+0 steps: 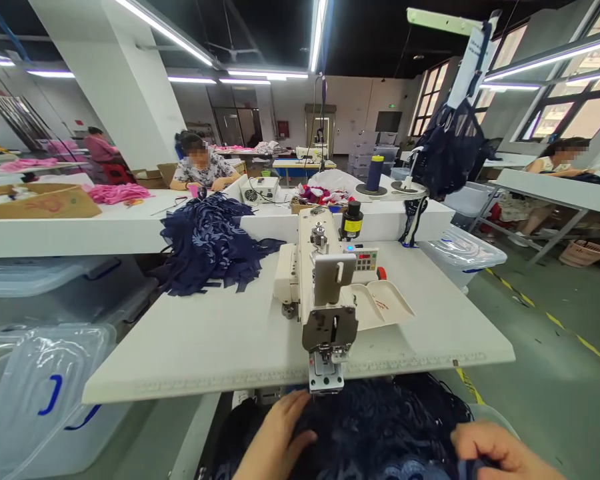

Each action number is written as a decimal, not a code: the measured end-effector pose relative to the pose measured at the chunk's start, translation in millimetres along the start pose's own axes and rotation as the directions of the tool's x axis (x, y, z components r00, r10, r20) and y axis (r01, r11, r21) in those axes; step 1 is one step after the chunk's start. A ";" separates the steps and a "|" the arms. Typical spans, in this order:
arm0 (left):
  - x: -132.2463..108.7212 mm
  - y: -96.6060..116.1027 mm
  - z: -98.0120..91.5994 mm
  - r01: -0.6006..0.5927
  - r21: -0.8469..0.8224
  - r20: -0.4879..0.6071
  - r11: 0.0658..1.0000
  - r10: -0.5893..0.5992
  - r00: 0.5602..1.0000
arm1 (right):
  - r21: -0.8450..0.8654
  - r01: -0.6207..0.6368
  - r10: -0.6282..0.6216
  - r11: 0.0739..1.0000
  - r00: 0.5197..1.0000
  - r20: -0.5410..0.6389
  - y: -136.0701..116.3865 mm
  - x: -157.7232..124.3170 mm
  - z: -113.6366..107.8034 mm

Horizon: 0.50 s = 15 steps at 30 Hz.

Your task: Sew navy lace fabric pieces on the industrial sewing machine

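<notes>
My left hand point(283, 433) lies on a heap of navy lace garments point(365, 427) below the table's front edge. Its fingers stretch toward the sewing machine's front plate point(326, 381), with the thumb spread away. At the lower right, my right hand point(497, 450) is closed around a piece of navy fabric point(473, 467) from the same heap. Above and between the hands stands a cream sewing machine point(310, 280), its metal head overhanging the table edge.
Navy lace pieces point(215, 240) are piled left on the white table point(205, 340). Right of the machine sit a divided tray point(383, 303) and a control panel point(365, 259). A navy thread cone point(375, 175) stands behind. Clear lidded bins point(55, 380) flank the table; a co-worker point(200, 163) sits opposite.
</notes>
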<state>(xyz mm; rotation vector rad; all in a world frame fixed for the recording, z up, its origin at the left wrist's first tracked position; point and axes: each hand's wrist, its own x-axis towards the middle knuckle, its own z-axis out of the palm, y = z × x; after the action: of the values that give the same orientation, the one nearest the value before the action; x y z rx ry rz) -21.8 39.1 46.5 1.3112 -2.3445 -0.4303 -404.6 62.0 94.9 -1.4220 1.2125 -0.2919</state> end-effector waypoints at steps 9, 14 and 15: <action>42.4 80.9 -46.7 0.596 -0.615 0.659 0.517 -0.078 0.748 | -0.232 0.247 -0.207 0.941 0.961 0.183 -115.9 56.7 49.0; 39.9 61.6 -85.1 0.631 -0.591 0.576 0.503 -0.286 0.766 | -0.081 0.183 -0.174 0.980 0.978 0.112 -102.7 81.3 26.2; 38.6 55.9 -84.3 0.621 -0.552 0.536 0.556 -0.335 0.775 | -0.018 0.160 -0.158 0.987 0.984 0.087 -98.2 91.0 29.1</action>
<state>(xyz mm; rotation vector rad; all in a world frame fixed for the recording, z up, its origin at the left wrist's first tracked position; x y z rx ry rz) -38.7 29.0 152.9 1.5189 -1.6468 -1.7192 -295.6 -14.1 127.9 -1.5409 1.0379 -0.3237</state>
